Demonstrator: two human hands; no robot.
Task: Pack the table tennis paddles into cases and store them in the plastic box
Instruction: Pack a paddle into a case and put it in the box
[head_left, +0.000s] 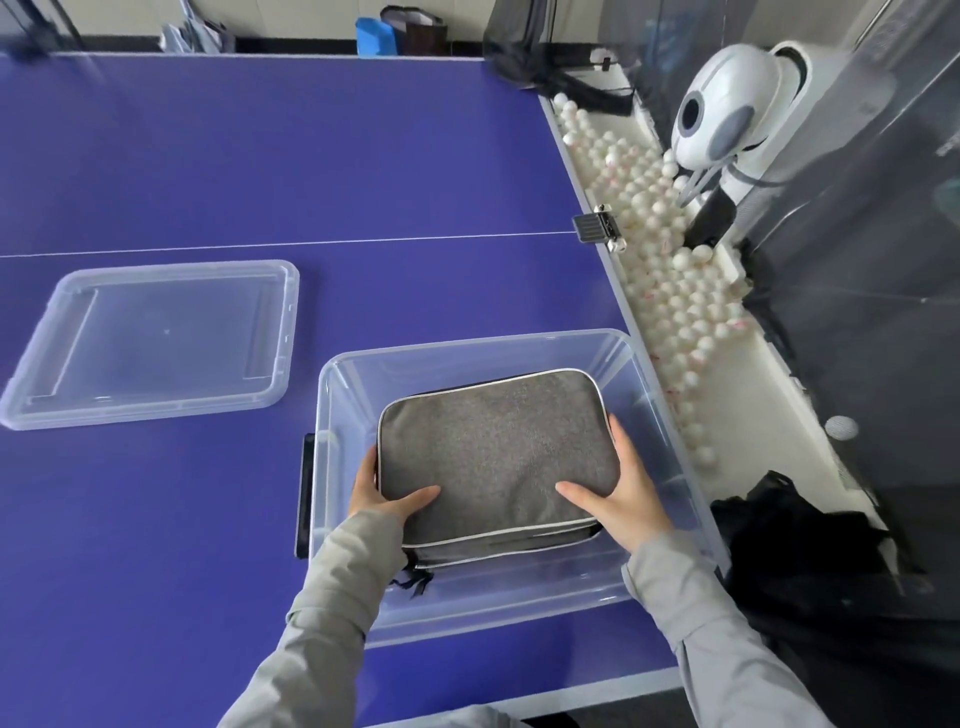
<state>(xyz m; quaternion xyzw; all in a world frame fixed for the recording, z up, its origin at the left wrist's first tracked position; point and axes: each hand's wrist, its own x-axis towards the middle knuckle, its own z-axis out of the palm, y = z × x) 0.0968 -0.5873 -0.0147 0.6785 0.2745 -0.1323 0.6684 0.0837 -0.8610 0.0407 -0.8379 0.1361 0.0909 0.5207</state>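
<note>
Inside the box (631, 358), both hands, left (382, 486) and right (621, 491), clamp the grey case (493, 447) by its sides, keeping it flat to seat it; lid (150, 343) left of box keeps it open.

Blue table tennis table (208, 156): clear lid (156, 343) left, open plastic box (343, 405) near right edge.

A blue-violet table tennis worktop (208, 156) fills most of the view, crossed by a thin white line (291, 244). Along its right edge runs a white trough (737, 467) heaped with white balls (670, 291). A white ball-feeding machine (727, 109) stands beside it, with dark netting (857, 322) behind. Bags (405, 28) rest against the pale far wall (291, 15).
</note>
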